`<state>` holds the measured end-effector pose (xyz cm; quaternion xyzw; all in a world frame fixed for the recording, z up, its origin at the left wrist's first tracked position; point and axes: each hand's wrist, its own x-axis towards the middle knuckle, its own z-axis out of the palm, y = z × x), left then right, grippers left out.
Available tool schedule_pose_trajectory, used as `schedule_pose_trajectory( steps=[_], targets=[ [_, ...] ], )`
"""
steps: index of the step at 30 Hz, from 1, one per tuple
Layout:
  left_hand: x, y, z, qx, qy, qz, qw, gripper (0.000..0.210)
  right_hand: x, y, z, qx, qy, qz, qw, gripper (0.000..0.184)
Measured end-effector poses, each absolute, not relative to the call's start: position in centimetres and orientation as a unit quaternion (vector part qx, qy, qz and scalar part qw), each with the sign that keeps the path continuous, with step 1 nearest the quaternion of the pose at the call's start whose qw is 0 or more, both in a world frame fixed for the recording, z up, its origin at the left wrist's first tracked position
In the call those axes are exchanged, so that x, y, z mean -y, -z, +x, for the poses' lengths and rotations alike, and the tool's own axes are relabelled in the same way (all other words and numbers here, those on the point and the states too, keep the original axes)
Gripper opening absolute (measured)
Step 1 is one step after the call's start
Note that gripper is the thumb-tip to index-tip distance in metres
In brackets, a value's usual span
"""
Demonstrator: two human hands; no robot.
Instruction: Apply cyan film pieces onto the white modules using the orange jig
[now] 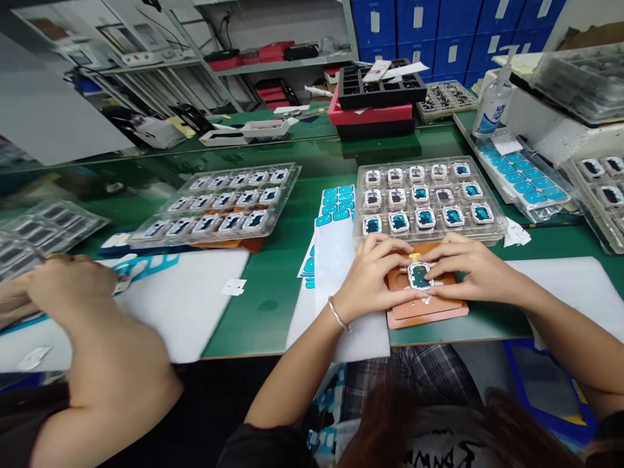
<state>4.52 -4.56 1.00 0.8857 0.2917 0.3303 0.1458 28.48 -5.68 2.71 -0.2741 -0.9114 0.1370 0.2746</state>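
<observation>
A small square white-framed casing point(419, 276) with a dark teal face lies over an orange jig plate point(429, 314), between my two hands. My left hand point(373, 276) grips its left side, thumb at the lower edge and fingers at the upper edge. From the right, my right hand point(470, 268) holds it with bent fingers, the fingertips on its face and right edge. A yellow tab point(415, 257) shows at the casing's top. Just beyond my hands stands a clear plastic tray point(431, 160) with rows of similar casings, some teal-faced, some dark.
Teal film sheets point(336, 203) and white foam sheet point(336, 260) lie left of my hands. A second casing tray point(287, 188) sits farther left, by a co-worker's arm point(117, 354). Bagged teal films point(529, 179) and a pump bottle point(493, 104) stand right; a red box point(370, 116) behind.
</observation>
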Motion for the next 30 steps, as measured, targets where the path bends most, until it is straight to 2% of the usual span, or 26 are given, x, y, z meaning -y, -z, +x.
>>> schedule_pose_trajectory(
  steps=[3,7,10,13,17,20,22,30],
  targets=[
    [4.7,-0.6,5.0,-0.271,-0.366,0.879,0.144,0.056,5.5,-2.5,28.3,0.889,-0.161,-0.308,0.297,0.017],
    [5.0,-0.3,5.3,-0.251,-0.290,0.916,0.115,0.088,5.5,-1.7,27.9,0.826,-0.257,-0.348,0.362,0.042],
    [4.9,-0.5,5.0,-0.257,-0.300,0.916,0.077,0.081,5.3,-1.3,27.8,0.779,-0.375,-0.315,0.391,0.048],
    [4.1,-0.8,4.1,-0.285,-0.386,0.877,0.013,0.056,4.9,-1.5,28.2,0.728,-0.494,-0.290,0.376,0.054],
    [1.4,-0.6,2.0,-0.475,-0.497,0.726,-0.012,0.034,4.3,-1.9,28.8,0.667,-0.585,-0.278,0.367,0.057],
    [-1.0,0.4,0.4,-0.635,-0.413,0.651,0.048,0.038,4.0,-2.0,29.0,0.629,-0.624,-0.274,0.374,0.057],
    [-2.3,1.1,-0.5,-0.684,-0.360,0.630,0.072,0.047,4.0,-2.1,29.0,0.625,-0.630,-0.279,0.367,0.056],
    [-3.5,2.1,-0.8,-0.741,-0.253,0.615,0.095,0.071,4.0,-2.5,29.8,0.683,-0.567,-0.306,0.345,0.051]
  ],
)
